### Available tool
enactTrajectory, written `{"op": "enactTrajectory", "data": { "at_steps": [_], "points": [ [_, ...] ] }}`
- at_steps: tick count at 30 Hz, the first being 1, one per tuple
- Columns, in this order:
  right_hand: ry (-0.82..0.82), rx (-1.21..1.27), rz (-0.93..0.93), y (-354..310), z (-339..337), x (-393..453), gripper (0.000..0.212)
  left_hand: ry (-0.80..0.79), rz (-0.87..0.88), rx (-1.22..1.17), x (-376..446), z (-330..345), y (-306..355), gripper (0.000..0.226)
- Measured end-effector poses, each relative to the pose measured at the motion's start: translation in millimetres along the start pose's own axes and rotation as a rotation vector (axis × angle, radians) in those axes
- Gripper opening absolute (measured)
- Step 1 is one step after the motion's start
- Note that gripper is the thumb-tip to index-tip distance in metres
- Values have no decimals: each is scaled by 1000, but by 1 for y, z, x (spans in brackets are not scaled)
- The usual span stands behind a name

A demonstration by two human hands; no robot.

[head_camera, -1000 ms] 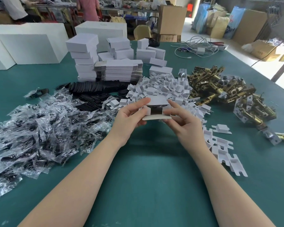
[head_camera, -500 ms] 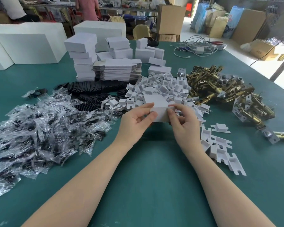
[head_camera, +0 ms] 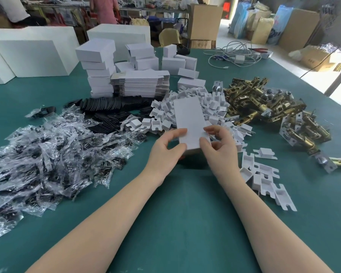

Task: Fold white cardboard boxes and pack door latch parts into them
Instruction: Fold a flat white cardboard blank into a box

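White box (head_camera: 189, 123) held up above green table (head_camera: 185, 223), long face toward me, far end tipped away over heap of white inserts (head_camera: 201, 107). My left hand (head_camera: 165, 152) grips near-left corner, fingers curled round edge. My right hand (head_camera: 220, 149) pinches near-right corner, thumb on top face. Brass latches (head_camera: 264, 107) right; bagged parts (head_camera: 47, 154) left; stacked folded boxes (head_camera: 98, 71) behind.

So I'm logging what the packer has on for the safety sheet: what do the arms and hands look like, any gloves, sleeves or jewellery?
Both forearms are bare from the bottom edge of the head view up to the wrists; no sleeve shows. The left hand and the right hand wear no gloves. No ring, watch, bracelet, tape or marking is visible on either. The fingernails look short and unpainted where they show.
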State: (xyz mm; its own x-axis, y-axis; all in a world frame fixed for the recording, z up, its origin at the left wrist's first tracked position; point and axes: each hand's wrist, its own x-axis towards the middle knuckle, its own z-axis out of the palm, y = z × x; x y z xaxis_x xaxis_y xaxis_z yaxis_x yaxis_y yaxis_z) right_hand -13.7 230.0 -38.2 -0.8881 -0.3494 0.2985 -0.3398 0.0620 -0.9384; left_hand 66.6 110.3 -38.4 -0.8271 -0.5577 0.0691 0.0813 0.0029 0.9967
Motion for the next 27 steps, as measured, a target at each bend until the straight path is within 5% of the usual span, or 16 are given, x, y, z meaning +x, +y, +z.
{"op": "enactTrajectory", "data": {
  "at_steps": [10, 21, 24, 27],
  "points": [
    [-1, 407, 148, -8, -2, 2, 22, -80, 6, -338, 2, -3, 6, 42],
    [-144, 442, 168, -9, -4, 1, 36, -151, 3, -390, 4, -7, 3, 52],
    [-166, 524, 221, -5, -1, -1, 40, -139, 90, -232, -1, -1, 5, 53],
    [-106, 522, 260, -3, -2, 1, 39, -101, 256, 361, -1, -6, 5, 84]
  ]
}}
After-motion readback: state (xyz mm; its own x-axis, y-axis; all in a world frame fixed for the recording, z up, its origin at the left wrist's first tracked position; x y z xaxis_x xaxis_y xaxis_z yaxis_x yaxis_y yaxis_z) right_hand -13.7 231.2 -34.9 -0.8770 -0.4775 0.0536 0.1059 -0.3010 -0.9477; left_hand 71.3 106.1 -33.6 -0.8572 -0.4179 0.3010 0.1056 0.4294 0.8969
